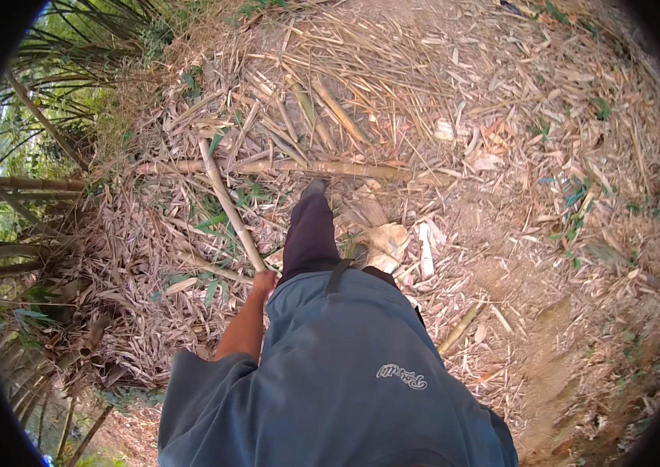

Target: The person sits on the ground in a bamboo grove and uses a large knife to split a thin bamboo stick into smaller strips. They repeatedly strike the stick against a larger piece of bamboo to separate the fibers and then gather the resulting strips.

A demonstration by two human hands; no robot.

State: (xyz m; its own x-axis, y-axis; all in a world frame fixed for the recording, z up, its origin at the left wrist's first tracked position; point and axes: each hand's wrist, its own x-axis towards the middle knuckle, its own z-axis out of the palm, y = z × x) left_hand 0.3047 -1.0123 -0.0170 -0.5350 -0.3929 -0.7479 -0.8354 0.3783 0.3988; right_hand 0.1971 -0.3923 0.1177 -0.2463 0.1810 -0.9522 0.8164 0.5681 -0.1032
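Note:
My left hand (265, 281) hangs low beside my left hip, its fingers closed round the near end of a pale bamboo pole (226, 204). From the hand the pole slants forward and to the left, and its far end crosses over a longer bamboo pole (322, 167) lying crosswise on the ground. The fingers show only small and in part. My right hand is out of sight, with the blue-grey shirt (345, 350) filling the lower middle. One dark-trousered leg (310, 233) reaches forward, its foot close to the crosswise pole.
Dry bamboo leaves and husks (135, 257) litter the ground. Cut bamboo pieces (341, 113) and thin dry stalks (376, 70) lie ahead. Standing bamboo stems (26, 187) line the left side. A short bamboo piece (462, 327) rests right of me, near bare soil (555, 366).

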